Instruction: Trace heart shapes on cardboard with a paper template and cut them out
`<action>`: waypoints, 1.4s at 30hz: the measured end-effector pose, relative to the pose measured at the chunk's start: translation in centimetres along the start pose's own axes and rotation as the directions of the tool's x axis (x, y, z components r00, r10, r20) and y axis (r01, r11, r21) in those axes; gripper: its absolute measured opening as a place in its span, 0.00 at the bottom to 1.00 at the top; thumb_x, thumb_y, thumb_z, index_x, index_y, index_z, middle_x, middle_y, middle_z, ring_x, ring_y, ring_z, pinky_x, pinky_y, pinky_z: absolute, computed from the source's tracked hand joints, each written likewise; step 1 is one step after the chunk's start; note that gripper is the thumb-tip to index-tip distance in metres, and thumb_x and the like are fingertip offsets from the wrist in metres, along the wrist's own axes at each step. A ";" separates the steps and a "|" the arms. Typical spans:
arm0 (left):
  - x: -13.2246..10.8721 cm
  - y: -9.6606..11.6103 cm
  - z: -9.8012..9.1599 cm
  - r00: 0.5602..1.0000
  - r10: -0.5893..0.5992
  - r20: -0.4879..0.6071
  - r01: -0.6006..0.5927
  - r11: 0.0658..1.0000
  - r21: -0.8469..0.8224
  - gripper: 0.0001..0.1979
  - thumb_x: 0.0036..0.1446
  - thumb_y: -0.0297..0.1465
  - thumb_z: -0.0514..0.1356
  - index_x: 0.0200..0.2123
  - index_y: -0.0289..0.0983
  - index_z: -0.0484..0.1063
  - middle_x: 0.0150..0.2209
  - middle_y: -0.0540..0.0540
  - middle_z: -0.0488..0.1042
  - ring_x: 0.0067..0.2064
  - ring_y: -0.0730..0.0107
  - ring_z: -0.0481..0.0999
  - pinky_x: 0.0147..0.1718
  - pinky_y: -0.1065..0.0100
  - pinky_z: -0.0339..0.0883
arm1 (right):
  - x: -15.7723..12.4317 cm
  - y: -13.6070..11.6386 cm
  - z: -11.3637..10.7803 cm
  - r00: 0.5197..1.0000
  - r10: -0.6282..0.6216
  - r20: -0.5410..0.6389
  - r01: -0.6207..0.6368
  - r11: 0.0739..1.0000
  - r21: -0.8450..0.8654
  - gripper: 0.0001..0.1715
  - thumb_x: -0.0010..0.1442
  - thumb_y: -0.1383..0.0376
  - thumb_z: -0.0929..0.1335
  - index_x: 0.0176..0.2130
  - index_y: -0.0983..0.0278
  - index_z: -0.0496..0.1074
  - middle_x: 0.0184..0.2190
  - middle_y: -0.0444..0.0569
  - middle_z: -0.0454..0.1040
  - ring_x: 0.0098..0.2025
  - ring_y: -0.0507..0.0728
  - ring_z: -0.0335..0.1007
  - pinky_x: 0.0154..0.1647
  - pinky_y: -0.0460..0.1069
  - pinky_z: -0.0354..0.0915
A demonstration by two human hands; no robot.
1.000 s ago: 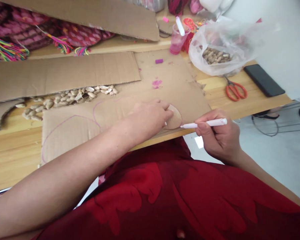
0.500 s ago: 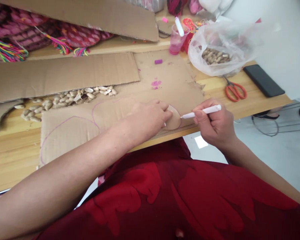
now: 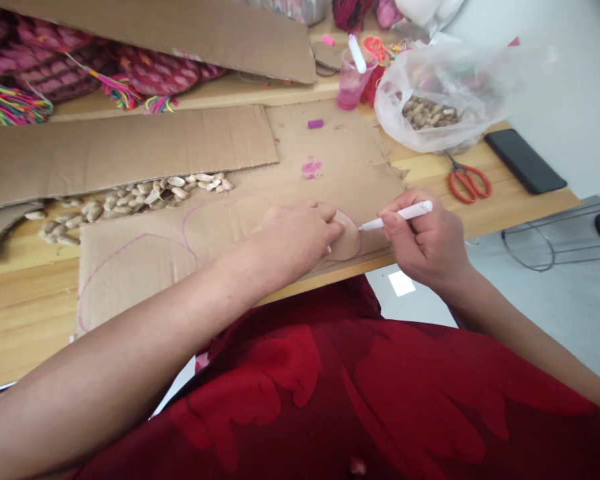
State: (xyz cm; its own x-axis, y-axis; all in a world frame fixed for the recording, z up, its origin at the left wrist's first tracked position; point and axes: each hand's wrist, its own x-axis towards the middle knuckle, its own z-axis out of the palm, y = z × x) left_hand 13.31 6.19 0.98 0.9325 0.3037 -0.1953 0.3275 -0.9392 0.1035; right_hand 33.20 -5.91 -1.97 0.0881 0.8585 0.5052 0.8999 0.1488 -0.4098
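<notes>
My right hand point(image 3: 423, 243) pinches a white marker point(image 3: 405, 215), its tip touching the edge of a rounded cardboard cutout point(image 3: 347, 238). A purple line runs beside that edge on the cardboard sheet point(image 3: 240, 223) underneath. With curled fingers, my left hand point(image 3: 300, 233) grips the cutout and presses it against the sheet, hiding the cutout's left part. To the left, large purple curves are drawn on the sheet, partly covered by my left forearm.
Peanut shells point(image 3: 150, 193) lie along a cardboard strip point(image 3: 130, 143). A purple marker cap point(image 3: 315, 123), a pink cup point(image 3: 353, 83), a plastic bag point(image 3: 400, 120) of peanuts, red-handled scissors point(image 3: 469, 183) and a black phone point(image 3: 525, 160) are beyond my hands.
The marker tip has moved slightly up and left along the cutout's right edge, with my right hand following. My left hand stays on the cutout.
</notes>
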 end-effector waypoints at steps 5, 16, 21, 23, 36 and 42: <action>0.0 0.0 0.2 1.000 -0.004 -0.009 0.004 1.000 -0.002 0.13 0.70 0.29 0.57 0.54 0.42 0.77 0.54 0.43 0.77 0.56 0.53 0.75 0.34 0.61 0.64 | 0.2 -0.1 -0.3 0.999 -0.012 0.047 0.013 1.000 -0.010 0.12 0.71 0.60 0.65 0.34 0.57 0.67 0.26 0.44 0.76 0.24 0.55 0.71 0.24 0.51 0.61; 0.1 -0.1 0.2 1.000 0.002 -0.001 -0.002 1.000 -0.010 0.15 0.69 0.30 0.59 0.56 0.42 0.77 0.57 0.41 0.76 0.56 0.50 0.75 0.35 0.61 0.66 | -0.7 -0.6 -1.1 0.997 0.021 0.077 -0.022 1.000 0.013 0.10 0.71 0.59 0.66 0.36 0.58 0.70 0.25 0.43 0.76 0.23 0.54 0.70 0.25 0.51 0.62; 0.0 0.0 0.1 1.000 -0.001 -0.004 0.001 1.000 -0.007 0.15 0.70 0.30 0.57 0.56 0.42 0.77 0.56 0.42 0.76 0.56 0.52 0.75 0.34 0.62 0.63 | -1.5 -1.0 -2.0 0.994 0.110 0.024 -0.112 0.986 0.125 0.09 0.72 0.59 0.67 0.38 0.58 0.72 0.26 0.43 0.74 0.26 0.54 0.71 0.28 0.52 0.63; 0.0 0.0 0.0 1.000 -0.008 0.000 0.008 1.000 -0.005 0.14 0.70 0.30 0.57 0.55 0.42 0.77 0.56 0.43 0.76 0.55 0.54 0.75 0.34 0.62 0.62 | -1.6 -1.6 -1.9 0.994 0.102 0.043 -0.107 0.985 0.138 0.08 0.72 0.59 0.67 0.38 0.58 0.72 0.27 0.43 0.75 0.26 0.54 0.71 0.29 0.52 0.63; -0.1 0.2 -0.9 0.999 -0.022 0.044 0.023 0.999 -0.026 0.12 0.70 0.31 0.58 0.52 0.41 0.78 0.55 0.42 0.76 0.55 0.56 0.76 0.42 0.63 0.67 | -0.9 -3.4 -0.7 0.961 -0.174 0.215 0.145 0.979 0.145 0.05 0.71 0.64 0.66 0.39 0.59 0.70 0.29 0.41 0.76 0.24 0.50 0.69 0.24 0.48 0.62; 0.0 0.0 -0.7 0.999 -0.009 0.036 0.011 0.997 -0.070 0.16 0.70 0.31 0.57 0.57 0.44 0.77 0.56 0.44 0.76 0.57 0.55 0.75 0.40 0.62 0.66 | -0.7 -3.5 0.1 0.956 -0.182 0.232 0.155 0.979 0.131 0.04 0.71 0.63 0.66 0.40 0.57 0.69 0.31 0.42 0.78 0.26 0.53 0.72 0.26 0.49 0.64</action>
State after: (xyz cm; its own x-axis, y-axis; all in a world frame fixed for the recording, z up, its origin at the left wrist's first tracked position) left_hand 13.40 6.25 1.64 0.9234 0.3060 -0.2316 0.3481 -0.9220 0.1695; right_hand 29.92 -6.98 -1.00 -0.1787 0.9070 0.3813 0.8389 0.3430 -0.4226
